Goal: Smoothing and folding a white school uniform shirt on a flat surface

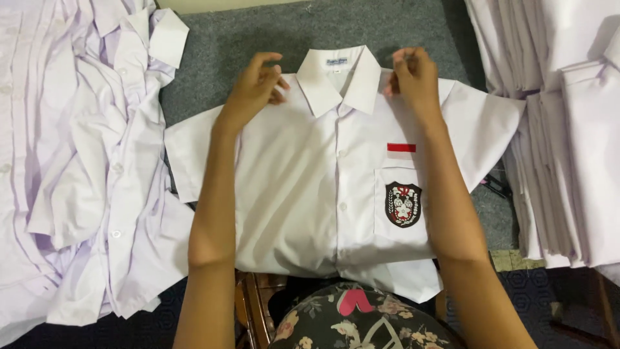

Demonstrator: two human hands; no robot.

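Head view: hands (255, 87) (413, 74) pinch shirt (303, 194) shoulders; loose shirts (84, 168) left, folded stacks (568, 129) right.

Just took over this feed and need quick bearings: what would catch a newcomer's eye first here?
A white short-sleeved shirt lies spread flat, front up, in the middle, with a red stripe above a chest pocket bearing a black shield badge. The left hand and right hand pinch its shoulders beside the collar. A loose heap of white shirts lies at left, and stacked folded shirts at right.
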